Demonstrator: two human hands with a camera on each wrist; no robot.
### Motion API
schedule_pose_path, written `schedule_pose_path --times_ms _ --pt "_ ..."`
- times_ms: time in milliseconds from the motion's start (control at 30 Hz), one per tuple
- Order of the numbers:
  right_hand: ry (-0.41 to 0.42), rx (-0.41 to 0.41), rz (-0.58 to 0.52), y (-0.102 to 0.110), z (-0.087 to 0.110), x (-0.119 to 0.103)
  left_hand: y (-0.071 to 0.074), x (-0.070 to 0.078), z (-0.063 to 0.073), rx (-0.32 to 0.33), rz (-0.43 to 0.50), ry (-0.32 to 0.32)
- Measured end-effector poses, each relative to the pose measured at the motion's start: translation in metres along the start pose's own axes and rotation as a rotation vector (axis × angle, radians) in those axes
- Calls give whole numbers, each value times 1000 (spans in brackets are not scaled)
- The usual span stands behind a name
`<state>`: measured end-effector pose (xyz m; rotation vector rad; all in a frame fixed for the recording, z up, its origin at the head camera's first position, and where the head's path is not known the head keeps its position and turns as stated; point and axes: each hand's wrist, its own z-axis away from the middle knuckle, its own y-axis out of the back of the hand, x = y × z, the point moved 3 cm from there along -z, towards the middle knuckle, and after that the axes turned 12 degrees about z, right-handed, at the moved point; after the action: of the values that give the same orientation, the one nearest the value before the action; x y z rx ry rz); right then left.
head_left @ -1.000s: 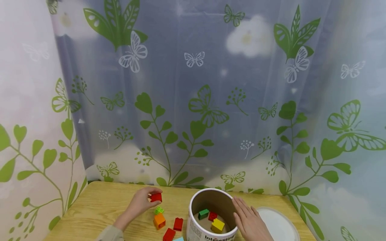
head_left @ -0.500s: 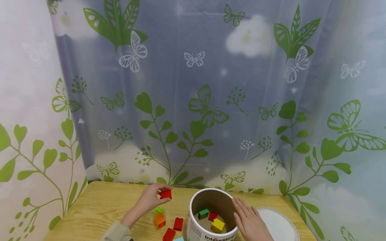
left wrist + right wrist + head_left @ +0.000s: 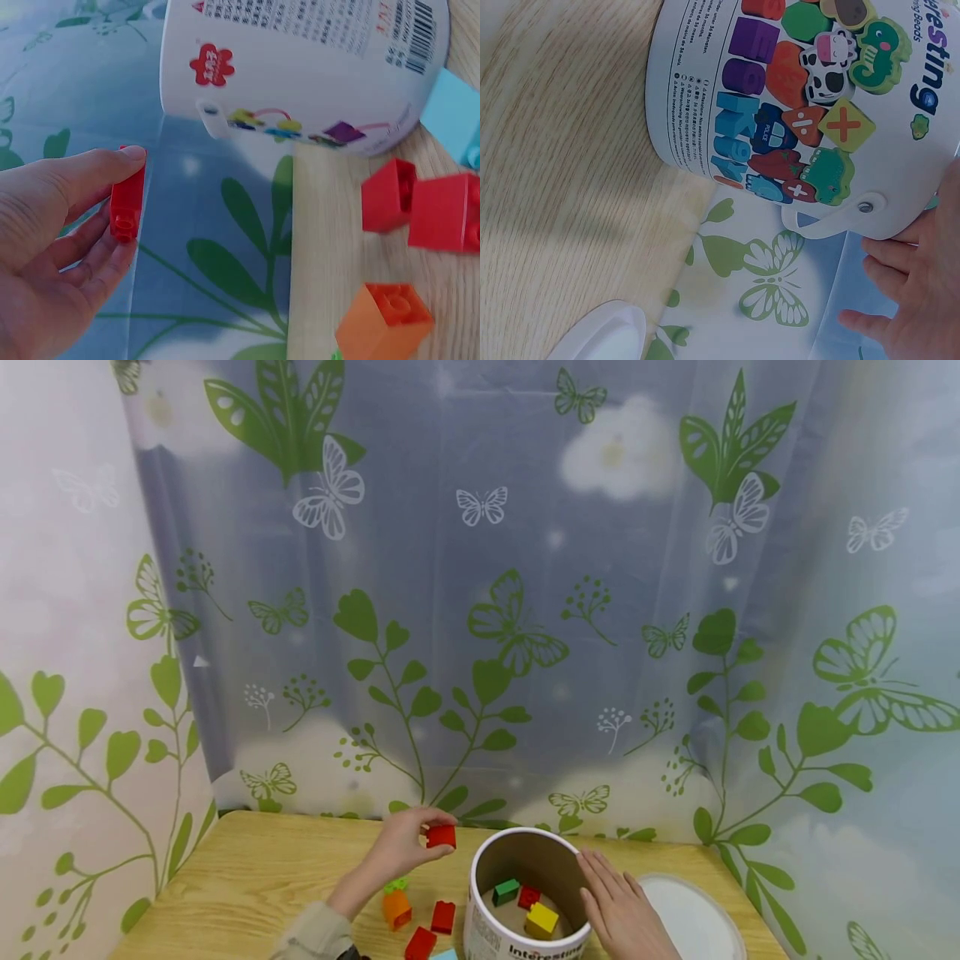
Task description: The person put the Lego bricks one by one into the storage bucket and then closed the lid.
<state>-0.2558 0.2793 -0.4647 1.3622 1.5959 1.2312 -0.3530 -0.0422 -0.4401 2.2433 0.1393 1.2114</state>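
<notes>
Between thumb and fingers, my left hand [image 3: 408,846] pinches a red building brick [image 3: 441,837], held up left of the round tub. The left wrist view shows this red brick [image 3: 127,196] end-on, a stud toward the camera. My right hand [image 3: 624,906] lies with straight fingers against the right rim of the white tub [image 3: 487,935]. Inside the tub are a green brick [image 3: 506,892], a red brick [image 3: 529,897] and a yellow brick [image 3: 542,922]. In the right wrist view, the fingers [image 3: 889,259] touch the tub's side near its handle [image 3: 832,217].
Left of the tub lie an orange brick [image 3: 397,911], a light green piece [image 3: 395,885], two red bricks [image 3: 443,917] and a light blue brick [image 3: 454,120]. A white lid [image 3: 693,918] lies right of the tub. A patterned curtain [image 3: 480,693] hangs behind the wooden table [image 3: 247,877].
My left hand has moved right and slightly up with the red brick, closer to the tub's left rim. The right hand and the tub have stayed in place.
</notes>
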Motion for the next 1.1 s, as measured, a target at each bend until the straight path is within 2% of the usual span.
schedule_pose_path --times_ms 467,967,1100 --pt "-1 12 6 1 1 0 -24 28 -15 -36 17 -95" --pt "2 36 16 0 2 -1 -62 45 -27 -116 80 -76" --pt "-6 20 5 0 1 -1 -72 48 -29 -133 81 -80"
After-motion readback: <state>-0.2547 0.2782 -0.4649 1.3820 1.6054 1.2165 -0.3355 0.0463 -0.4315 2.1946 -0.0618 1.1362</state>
